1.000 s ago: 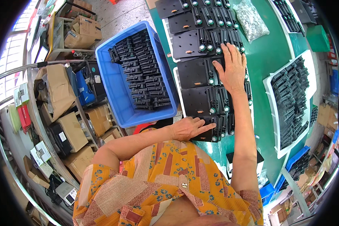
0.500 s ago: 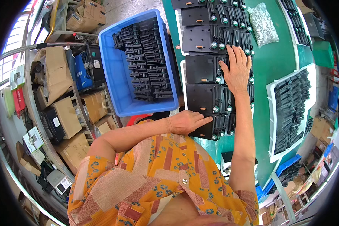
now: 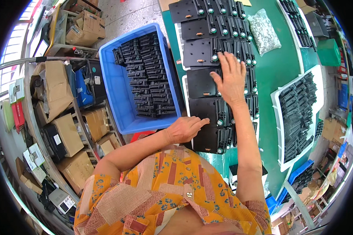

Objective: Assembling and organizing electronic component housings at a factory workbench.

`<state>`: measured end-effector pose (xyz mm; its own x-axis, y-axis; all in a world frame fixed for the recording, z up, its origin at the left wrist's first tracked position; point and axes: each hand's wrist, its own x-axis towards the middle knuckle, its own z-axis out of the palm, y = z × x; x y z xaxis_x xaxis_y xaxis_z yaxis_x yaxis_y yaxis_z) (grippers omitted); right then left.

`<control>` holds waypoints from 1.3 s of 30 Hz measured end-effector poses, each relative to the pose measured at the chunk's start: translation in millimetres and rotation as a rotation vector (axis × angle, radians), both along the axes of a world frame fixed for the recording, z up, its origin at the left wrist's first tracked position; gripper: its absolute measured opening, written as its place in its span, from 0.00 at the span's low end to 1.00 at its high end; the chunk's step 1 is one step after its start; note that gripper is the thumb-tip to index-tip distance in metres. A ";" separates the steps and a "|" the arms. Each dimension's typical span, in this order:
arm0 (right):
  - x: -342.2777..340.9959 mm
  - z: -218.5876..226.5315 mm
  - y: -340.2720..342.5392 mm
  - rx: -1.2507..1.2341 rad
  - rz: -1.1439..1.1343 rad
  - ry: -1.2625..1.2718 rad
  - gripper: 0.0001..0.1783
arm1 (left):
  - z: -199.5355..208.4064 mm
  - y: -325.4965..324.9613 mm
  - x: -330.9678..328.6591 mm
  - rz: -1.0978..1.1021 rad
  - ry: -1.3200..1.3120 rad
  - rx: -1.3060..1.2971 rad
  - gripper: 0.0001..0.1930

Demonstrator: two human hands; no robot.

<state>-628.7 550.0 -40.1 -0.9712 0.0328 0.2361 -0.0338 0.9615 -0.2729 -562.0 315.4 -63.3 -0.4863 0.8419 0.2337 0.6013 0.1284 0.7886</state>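
Note:
Several flat black plates (image 3: pixel 202 82) lie in overlapping rows on the bench, with black hinge-like parts with small bright round ends (image 3: pixel 217 24) side by side along their right portions. My right hand (image 3: pixel 231 78) is open over the middle rows, fingers spread and thumb apart; whether its fingertips press on the parts cannot be made out. Beside the left edge of the nearest plates is my left hand (image 3: pixel 186 128), its fingers stretched out toward them and nothing visible in it. The underside of that hand is hidden.
Left of the bench stands a blue bin (image 3: pixel 106 66) holding stacked black parts. White trays (image 3: pixel 276 113) of similar parts are at the right on the green bench top (image 3: pixel 264 72), and a clear bag of small pieces (image 3: pixel 264 32) lies between. Cardboard boxes (image 3: pixel 74 131) fill a rack farther left.
The whole view has shifted a little. My right hand has moved left across the plates, and my left hand slightly left along their edge.

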 end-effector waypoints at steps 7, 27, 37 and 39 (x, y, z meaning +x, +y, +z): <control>-5.7 -3.4 -12.4 0.064 0.037 -0.057 0.34 | -13.3 -14.8 -8.5 0.427 -0.337 0.009 0.23; -98.6 -22.9 -0.7 0.081 -0.083 0.058 0.34 | -176.9 -3.3 -117.6 1.323 -0.280 -0.135 0.21; -104.8 -26.4 -1.7 0.014 -0.086 0.038 0.36 | -172.9 -8.3 -130.2 1.256 -0.415 -0.272 0.22; -105.8 -22.6 -1.5 0.000 -0.082 0.028 0.36 | -173.8 -9.5 -129.4 1.277 -0.385 -0.258 0.22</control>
